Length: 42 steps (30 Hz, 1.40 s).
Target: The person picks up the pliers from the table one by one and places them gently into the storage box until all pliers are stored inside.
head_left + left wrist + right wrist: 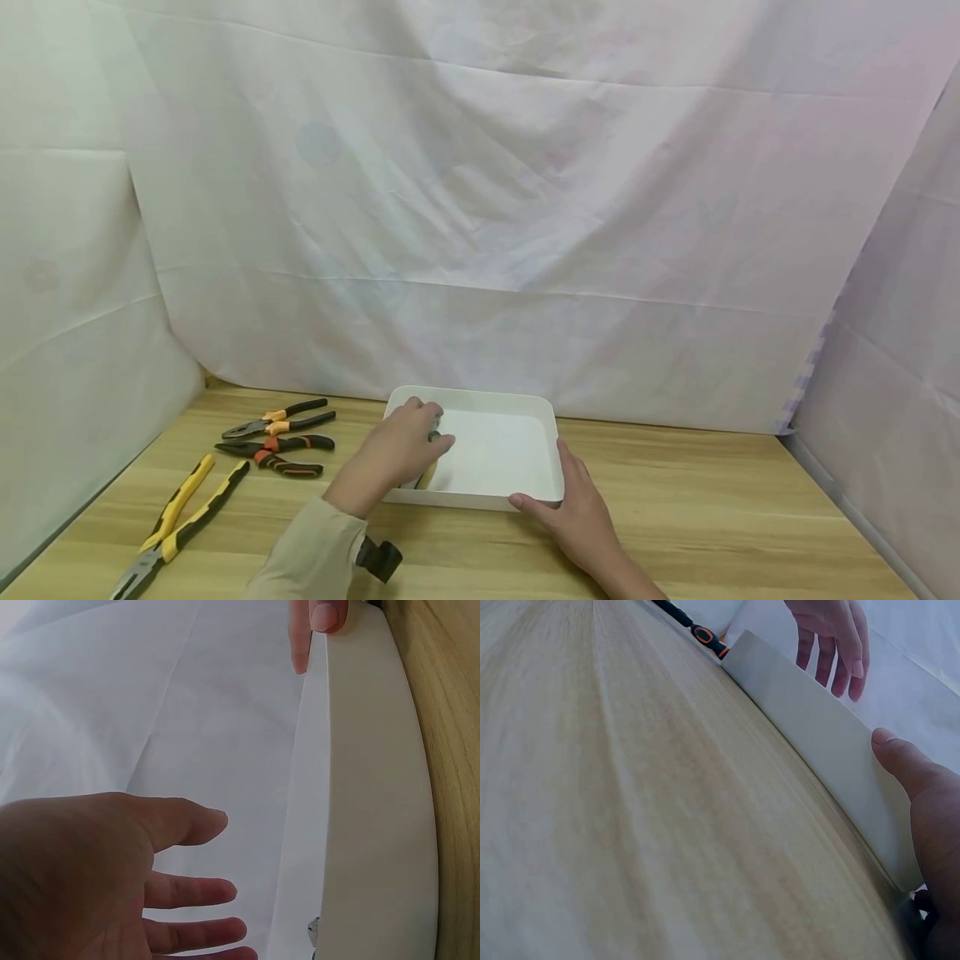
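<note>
Right hand (577, 510) grips the plain white tray (504, 450).

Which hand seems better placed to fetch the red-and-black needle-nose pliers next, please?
Probably the left hand: seemingly empty and nearer the needle-nose pliers; the right hand grips the white tray.

No text, label, brand, number or sign can be read in any of the three views.
</note>
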Available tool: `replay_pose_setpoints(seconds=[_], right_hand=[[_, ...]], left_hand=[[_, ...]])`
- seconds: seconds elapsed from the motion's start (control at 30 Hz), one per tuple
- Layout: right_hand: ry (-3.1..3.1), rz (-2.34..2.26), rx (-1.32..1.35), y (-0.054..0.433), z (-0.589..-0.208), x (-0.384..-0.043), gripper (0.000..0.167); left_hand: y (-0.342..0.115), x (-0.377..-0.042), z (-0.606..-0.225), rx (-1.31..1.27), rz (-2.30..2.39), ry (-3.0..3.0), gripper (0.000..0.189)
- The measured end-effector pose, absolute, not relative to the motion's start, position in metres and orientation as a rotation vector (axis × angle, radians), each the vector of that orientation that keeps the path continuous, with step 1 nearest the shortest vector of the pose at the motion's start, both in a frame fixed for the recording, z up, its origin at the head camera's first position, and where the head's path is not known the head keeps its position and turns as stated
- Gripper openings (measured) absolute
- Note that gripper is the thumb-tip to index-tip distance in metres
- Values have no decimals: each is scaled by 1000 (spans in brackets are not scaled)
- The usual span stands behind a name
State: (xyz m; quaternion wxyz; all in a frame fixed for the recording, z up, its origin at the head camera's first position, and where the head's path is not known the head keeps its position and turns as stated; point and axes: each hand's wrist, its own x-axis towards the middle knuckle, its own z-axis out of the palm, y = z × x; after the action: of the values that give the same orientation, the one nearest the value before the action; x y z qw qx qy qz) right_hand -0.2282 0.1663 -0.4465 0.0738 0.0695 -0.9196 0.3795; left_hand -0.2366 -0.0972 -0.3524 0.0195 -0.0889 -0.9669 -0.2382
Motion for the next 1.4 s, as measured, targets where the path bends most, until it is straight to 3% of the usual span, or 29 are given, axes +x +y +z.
replay_pose_setpoints(seconds=[1.4], right_hand=[[-2783, 1119, 207, 167, -447, -228, 117]], left_hand=[[-140, -233, -337, -235, -831, -3129, 51]])
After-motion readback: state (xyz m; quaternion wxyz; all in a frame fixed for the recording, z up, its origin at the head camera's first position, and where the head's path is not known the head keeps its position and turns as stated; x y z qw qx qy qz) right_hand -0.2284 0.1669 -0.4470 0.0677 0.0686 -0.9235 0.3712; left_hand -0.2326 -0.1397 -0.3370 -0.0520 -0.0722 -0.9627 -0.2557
